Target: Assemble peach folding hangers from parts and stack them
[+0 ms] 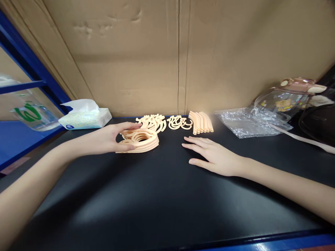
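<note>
My left hand (110, 138) grips the left end of a stack of peach-coloured, ring-shaped plastic pieces (149, 143), thumb in front and fingers over the back. The stack rests on the black tabletop (167, 195). To its right, my right hand (211, 155) is held low over the table with its fingers apart and nothing in it. Behind the stack lies a pile of small curved peach pieces (154, 122). Some thin hook-like curved pieces (178, 122) are beside that pile, and a row of curved ribbed tube pieces (201, 122) lies just beyond my right fingertips.
A tissue pack (86, 116) stands at the back left, near a clear bottle (35, 113) by the blue frame (31, 57). Crumpled clear plastic bags (243, 122) and a clear container with a brown lid (295, 85) sit at the right. Cardboard (131, 62) walls the back.
</note>
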Demonstrator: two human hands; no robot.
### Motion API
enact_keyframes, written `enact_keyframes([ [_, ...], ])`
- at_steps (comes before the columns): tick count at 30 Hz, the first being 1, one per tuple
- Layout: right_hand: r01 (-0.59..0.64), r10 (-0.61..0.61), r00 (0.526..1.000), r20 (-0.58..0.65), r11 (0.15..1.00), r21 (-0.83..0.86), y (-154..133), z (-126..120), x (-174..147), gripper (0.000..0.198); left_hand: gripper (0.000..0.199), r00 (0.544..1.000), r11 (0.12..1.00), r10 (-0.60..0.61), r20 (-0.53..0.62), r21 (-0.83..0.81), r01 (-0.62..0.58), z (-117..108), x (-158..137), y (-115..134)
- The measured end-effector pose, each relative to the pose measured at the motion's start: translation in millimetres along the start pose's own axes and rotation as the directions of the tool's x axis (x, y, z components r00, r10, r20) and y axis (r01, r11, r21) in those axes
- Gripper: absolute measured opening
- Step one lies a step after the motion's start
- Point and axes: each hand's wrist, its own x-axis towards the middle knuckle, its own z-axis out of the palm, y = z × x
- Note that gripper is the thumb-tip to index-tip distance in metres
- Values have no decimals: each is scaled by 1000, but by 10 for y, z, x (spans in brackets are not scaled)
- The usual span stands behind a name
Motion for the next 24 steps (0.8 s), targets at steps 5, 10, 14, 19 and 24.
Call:
enact_keyframes([
  [5,-7,7,1000,22,1000,-23,-6,-11,2,62,72,1000,1000,17,-6,9,-17,11,9,-42],
  [10,-4,5,1000,19,1000,-29,5,1,-3,61,77,1000,999,5,17,-35,-4,19,39,-103],
  [14,6,-6,1000,-4,1000,-5,10,8,-9,59,76,1000,998,2,22,-60,0,15,35,-92],
  [19,0,0,1000,8,1000,-14,3,5,-10,60,76,1000,999,2,21,-38,-1,18,33,-106],
  [24,3,-3,1000,-20,1000,17,5,13,-8,58,75,1000,999,24,17,-22,-24,27,50,-155],
])
